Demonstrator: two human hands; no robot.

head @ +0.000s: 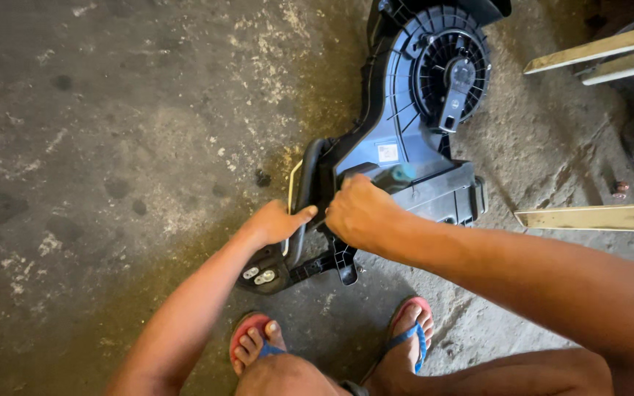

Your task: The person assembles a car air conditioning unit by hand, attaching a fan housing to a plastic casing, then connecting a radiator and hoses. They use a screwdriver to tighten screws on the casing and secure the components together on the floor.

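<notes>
Both bare arms reach forward and down; left hand [277, 222] and right hand [361, 213] sit close together, fingers curled in a grip.

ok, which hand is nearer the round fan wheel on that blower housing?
Right. The right hand grips the black housing just below the fan wheel. The left hand is farther down-left, on the curved end piece.

Both hands [277, 222] [361, 213] on black blower housing [405, 125]
</notes>
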